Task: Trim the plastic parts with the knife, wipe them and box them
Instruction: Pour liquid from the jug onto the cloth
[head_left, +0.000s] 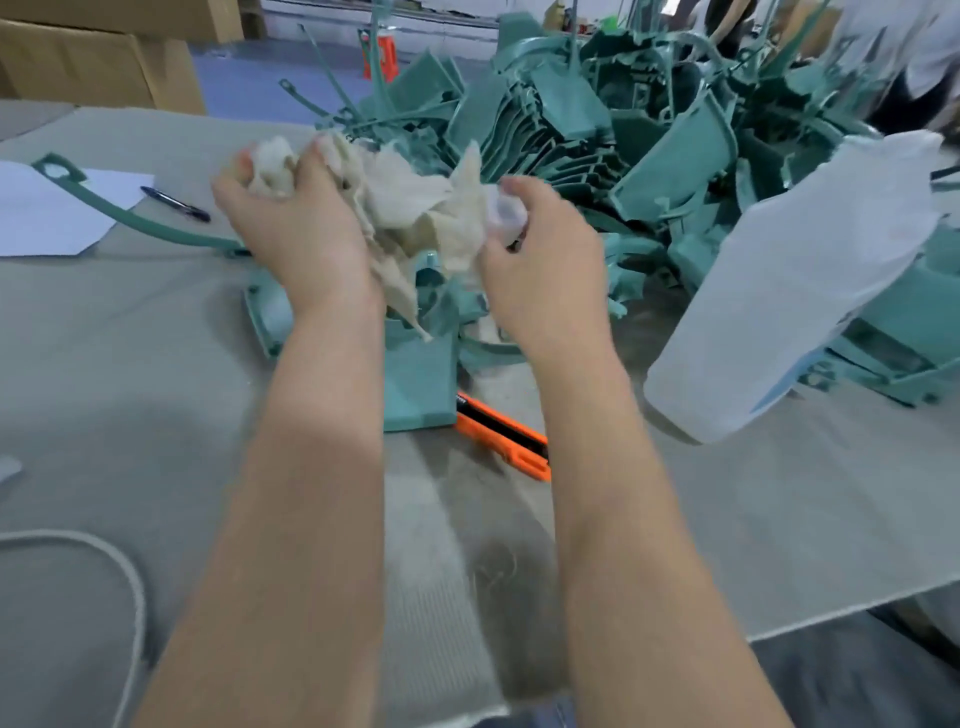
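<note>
Above the teal plastic part and the orange knife — the left hand bunches the rag in curled fingers, the right hand curls round a blurred pale lump.

Even, bright overhead light is cast; soft shadows are thrown on the tabletop. Motion blur and edge distortion are seen throughout.

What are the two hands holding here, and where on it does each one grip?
Both hold one beige rag. The left hand grips its bunched end and the right hand pinches the opposite end. Blur hides whether the right hand holds anything else.
</note>
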